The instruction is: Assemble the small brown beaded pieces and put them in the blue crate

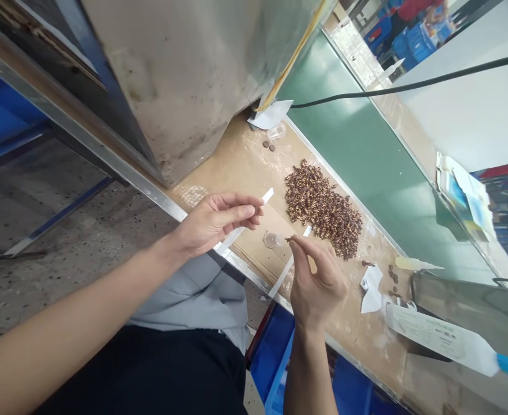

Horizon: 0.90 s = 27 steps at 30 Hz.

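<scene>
A factory workshop, shown by the long tabletop (236, 155), green conveyor belt (357, 150), blue plastic crates (409, 46) and concrete floor (63, 230).

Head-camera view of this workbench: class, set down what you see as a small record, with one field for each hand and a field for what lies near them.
View: head camera looking down at a tan workbench
Left hand: holds a white strip
Right hand: pinches a small brown piece
Nearby: heap of small brown pieces; clear round piece; second white strip
</scene>
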### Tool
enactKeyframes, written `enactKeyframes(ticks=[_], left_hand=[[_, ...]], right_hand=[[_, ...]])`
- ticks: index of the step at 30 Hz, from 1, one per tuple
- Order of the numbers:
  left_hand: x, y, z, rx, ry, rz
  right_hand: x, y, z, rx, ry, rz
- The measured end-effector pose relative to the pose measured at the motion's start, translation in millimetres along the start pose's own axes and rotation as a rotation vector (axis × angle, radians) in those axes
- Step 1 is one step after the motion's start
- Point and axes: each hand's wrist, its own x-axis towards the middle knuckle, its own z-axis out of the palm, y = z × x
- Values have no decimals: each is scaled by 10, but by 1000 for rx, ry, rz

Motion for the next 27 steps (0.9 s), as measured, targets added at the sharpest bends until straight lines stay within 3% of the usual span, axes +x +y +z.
enactKeyframes(ticks=[18,27], left_hand=[[-24,-2,-15,-44,-60,-19],[-24,3,-17,-41,-60,-16]], right_hand=[[-4,-42,48,-144,-60,-125],[-17,-118,56,-100,-5,-51]])
